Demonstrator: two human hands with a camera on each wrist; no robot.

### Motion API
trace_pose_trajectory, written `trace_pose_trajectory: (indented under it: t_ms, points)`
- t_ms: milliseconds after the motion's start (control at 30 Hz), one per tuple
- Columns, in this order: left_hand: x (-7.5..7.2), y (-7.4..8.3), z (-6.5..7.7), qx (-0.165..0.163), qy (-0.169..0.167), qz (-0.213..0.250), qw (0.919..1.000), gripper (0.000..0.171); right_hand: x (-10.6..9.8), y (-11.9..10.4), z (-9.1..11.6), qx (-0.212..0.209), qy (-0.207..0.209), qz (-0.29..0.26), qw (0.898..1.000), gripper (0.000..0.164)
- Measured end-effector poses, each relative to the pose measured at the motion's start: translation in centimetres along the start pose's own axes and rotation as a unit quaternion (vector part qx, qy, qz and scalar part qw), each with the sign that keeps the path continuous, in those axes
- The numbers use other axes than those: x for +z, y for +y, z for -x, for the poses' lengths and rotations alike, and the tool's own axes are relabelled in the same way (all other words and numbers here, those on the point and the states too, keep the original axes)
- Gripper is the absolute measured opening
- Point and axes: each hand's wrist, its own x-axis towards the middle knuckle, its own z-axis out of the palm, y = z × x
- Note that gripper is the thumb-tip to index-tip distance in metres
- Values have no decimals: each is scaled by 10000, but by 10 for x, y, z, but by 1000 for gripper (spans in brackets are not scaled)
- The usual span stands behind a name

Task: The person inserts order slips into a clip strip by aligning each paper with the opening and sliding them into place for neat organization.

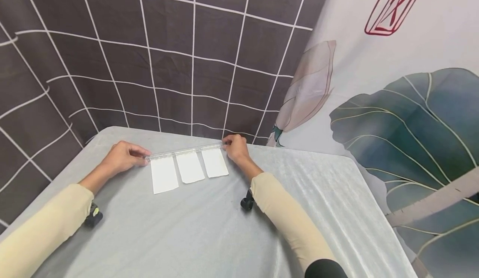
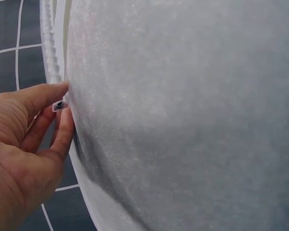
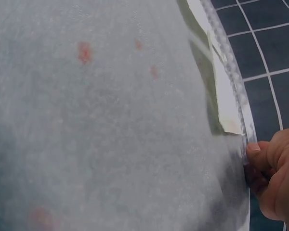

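A long clear plastic strip (image 1: 176, 151) runs across the far part of the table. Three white paper pieces (image 1: 164, 175) hang side by side from its near edge, the leftmost one longest. My left hand (image 1: 123, 156) pinches the strip's left end between thumb and fingers; the left wrist view shows that end of the strip (image 2: 49, 43) in the fingertips. At the other end, my right hand (image 1: 237, 147) grips the strip with thumb and curled fingers. In the right wrist view a paper piece (image 3: 225, 103) stands slightly off the cloth, beside the strip's bumpy edge.
A pale grey velvety cloth (image 1: 194, 228) covers the table. Behind its far edge hangs a dark curtain (image 1: 168, 66) with white grid lines. On the right, a white curtain (image 1: 359, 70) with a large leaf print reaches down beside the table.
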Motion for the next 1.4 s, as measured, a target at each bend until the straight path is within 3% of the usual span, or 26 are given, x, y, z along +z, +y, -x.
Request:
trace_pose_trajectory:
  t_ms: [300,500,700,933,1300,1400]
  points:
    - [2,6,-10,71,-7,-112,9999,31,-6,11,0,-227,208,118,9995,21]
    - [12,16,-26,191,-92,-18,9998,31,-22,31,1,-223,194,166,9994,20]
    - [30,35,-42,275,-227,-5,9994,29,-46,53,6,-197,227,347,9989,18]
    - [51,64,-59,438,-350,120,9984,29,-98,54,36,-278,156,395,9987,14]
    - [85,93,-86,513,-508,310,9969,31,-118,127,23,4,237,527,9983,14]
    - [91,98,-90,514,-551,366,9965,31,-126,134,24,-2,250,593,9979,14]
